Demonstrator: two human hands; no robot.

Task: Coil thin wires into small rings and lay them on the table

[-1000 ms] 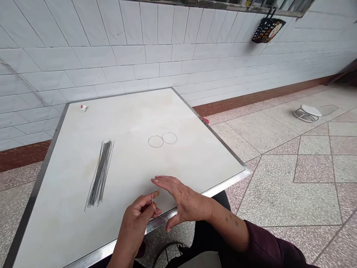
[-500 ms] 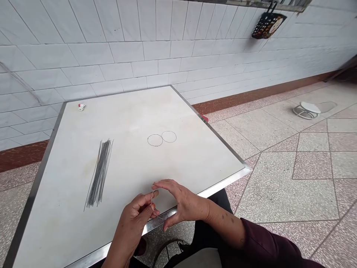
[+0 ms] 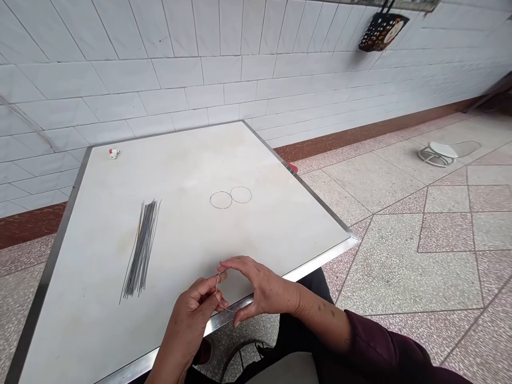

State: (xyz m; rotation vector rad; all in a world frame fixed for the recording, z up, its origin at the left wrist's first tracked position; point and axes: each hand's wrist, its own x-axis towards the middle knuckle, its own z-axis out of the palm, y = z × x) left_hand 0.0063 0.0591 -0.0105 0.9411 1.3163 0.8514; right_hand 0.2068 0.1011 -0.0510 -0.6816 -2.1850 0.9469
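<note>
Over the near edge of the table, my left hand (image 3: 192, 309) is closed, pinching a thin metal wire (image 3: 224, 305) between thumb and fingers. This wire bends in a curve toward my right hand (image 3: 260, 285). My right hand is open in a wide C shape, its thumb and fingers far apart around the curve, with the upper fingertips close to the wire's top. Whether they touch it I cannot tell. Farther up the table, two thin wire rings (image 3: 221, 207) lie side by side, touching. To the left rests a bundle of straight grey wires (image 3: 142, 250).
The white table (image 3: 180, 154) has a metal-trimmed edge and stands by a tiled wall. A small red-and-white object (image 3: 114, 154) sits at its far left corner. A dark patterned bag (image 3: 382, 32) hangs on the wall. On the floor at right is a low white-seated stool (image 3: 439, 152).
The view has shifted slightly, so the surroundings appear a little displaced. Both hands and the wire keep nearly the same pose.
</note>
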